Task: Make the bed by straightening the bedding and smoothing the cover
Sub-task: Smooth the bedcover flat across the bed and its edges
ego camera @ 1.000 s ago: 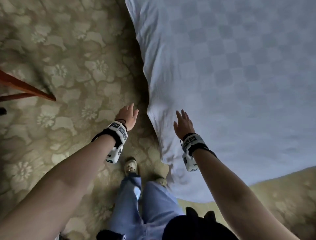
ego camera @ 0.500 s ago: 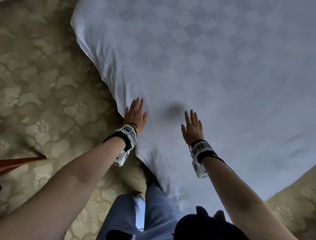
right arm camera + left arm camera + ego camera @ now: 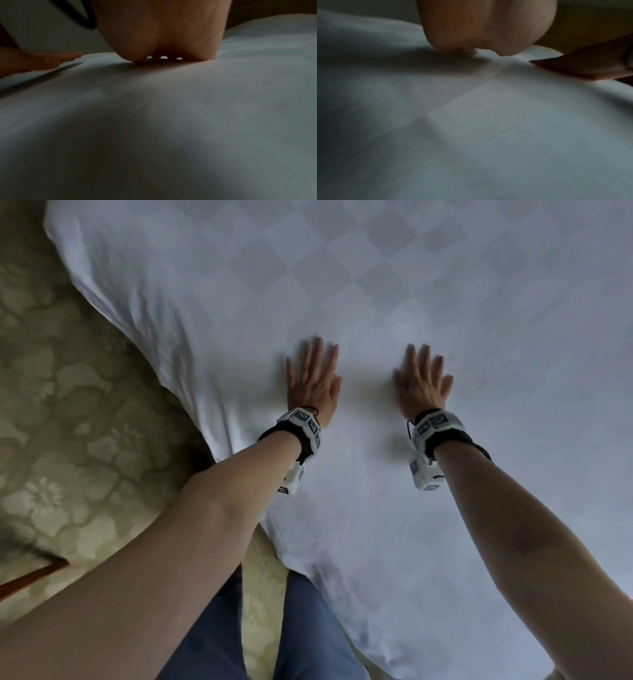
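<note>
Seen from the head camera, looking down at the corner of a bed, a patterned olive carpet [image 3: 68, 412] with pale flowers fills the left side, with the tip of a reddish-brown wooden piece [image 3: 37, 573] poking in at the lower left. A second ago both hands hung in the air by the draped corner, the left one out over the carpet; half a second ago they had reached the edge of the bedding; now both lie flat on top of it, further in from the edge. The white cover [image 3: 445, 302], woven with a faint checkerboard of squares, spreads across the middle and right of the view and hangs over the bed's corner toward the person's blue trousers [image 3: 308, 628]. The left hand [image 3: 313, 381] rests palm down with straight, slightly spread fingers, holding nothing. Just to its right, apart from it, the right hand [image 3: 423, 381] lies the same way, also flat and empty. The wrist views agree: each palm presses onto pale cloth, with the other hand's fingers lying alongside. This suggests the straightening of the corner is over and the smoothing stroke is beginning; small wrinkles remain along the hanging left edge. No readable writing or brand is visible; the wrist bands [image 3: 303, 426] carry only black-and-white square marker patterns.
</note>
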A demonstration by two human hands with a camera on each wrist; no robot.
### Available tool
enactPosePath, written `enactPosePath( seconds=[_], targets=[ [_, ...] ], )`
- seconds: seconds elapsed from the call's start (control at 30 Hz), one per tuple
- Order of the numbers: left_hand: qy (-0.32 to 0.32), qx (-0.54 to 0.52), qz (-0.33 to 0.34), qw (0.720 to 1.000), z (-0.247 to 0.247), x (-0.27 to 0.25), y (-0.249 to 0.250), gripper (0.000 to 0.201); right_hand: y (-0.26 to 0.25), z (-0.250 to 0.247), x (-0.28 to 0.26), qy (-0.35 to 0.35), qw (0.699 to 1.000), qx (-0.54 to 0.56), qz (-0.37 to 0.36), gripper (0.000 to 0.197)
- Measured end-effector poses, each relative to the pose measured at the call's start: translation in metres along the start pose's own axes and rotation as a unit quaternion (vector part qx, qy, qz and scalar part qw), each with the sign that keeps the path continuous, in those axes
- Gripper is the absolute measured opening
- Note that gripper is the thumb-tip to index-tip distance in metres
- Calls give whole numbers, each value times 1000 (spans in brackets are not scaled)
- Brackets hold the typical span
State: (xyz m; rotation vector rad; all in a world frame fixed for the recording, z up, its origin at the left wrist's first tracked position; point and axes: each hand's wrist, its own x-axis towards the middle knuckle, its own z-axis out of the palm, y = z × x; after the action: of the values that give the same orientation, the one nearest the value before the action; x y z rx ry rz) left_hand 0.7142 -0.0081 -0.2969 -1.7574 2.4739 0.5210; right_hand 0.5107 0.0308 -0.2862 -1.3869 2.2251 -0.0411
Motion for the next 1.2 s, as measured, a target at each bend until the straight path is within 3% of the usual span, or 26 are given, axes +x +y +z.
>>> enactPosePath(
  seconds=[0.13, 0.33, 0.47, 0.57, 0.6, 0.67, 0.73, 0.8, 0.93, 1.07, 1.13, 1.2],
  targets=[
    [30, 19, -97, 995, 25, -2, -130, 54, -82, 52, 2, -6, 997, -46, -57, 59],
    [10, -27, -96, 995, 21, 5, -256, 53, -219, 154, -28, -10, 978, -110, -176, 59],
    [-102, -40, -157, 981, 30, 10, -351, 56, -288, 208, -43, -22, 959, -177, -220, 62],
    [-176, -59, -222, 957, 20, 11, -402, 58, -317, 228, -50, -112, 910, -257, -306, 72],
    [-163, -61, -230, 957, 10, 14, -414, 58, -326, 228, -49, -145, 898, -259, -326, 74],
    [-116, -64, -216, 967, -13, 24, -424, 57, -342, 219, -40, -159, 900, -215, -344, 72],
    [-74, -78, -179, 978, -37, 41, -425, 58, -358, 201, -25, -90, 924, -165, -334, 68],
    [-32, -94, -150, 984, -58, 63, -417, 60, -368, 177, -5, 1, 951, -111, -288, 65],
    [43, -59, -108, 991, -91, 106, -385, 65, -376, 122, 59, 110, 980, -43, -159, 65],
    [65, -6, 49, 997, -101, 152, -363, 61, -374, 89, 132, 157, 987, -28, -21, 62],
    [38, 15, 31, 999, -90, 172, -381, 58, -386, 100, 150, 126, 989, -46, -56, 59],
    [-9, 7, -58, 998, -78, 179, -416, 58, -406, 125, 145, 71, 985, -97, -124, 57]
  ],
)
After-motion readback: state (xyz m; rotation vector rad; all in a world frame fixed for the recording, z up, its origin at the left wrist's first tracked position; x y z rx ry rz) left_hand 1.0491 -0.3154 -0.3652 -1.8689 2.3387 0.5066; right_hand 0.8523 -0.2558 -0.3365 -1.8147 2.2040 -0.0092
